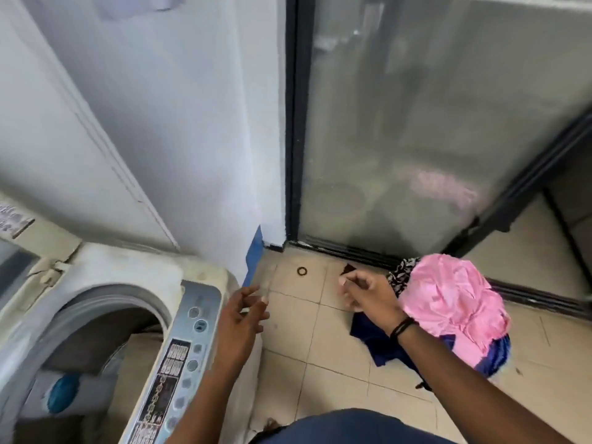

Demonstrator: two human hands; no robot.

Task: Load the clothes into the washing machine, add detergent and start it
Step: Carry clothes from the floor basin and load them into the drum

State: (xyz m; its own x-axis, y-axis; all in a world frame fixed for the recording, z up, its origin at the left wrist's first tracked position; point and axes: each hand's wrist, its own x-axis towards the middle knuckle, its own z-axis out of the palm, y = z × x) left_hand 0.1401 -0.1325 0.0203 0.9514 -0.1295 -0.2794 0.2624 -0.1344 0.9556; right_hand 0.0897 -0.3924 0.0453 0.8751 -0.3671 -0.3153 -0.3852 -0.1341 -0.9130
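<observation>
From the head camera, the clothes (448, 309) lay in a pile on the floor (320, 363), to the right. The right hand (365, 291) was right next to them, fingers loose, holding nothing. The left hand (240, 318) hung open by the washing machine (105, 315), whose top was open.
</observation>
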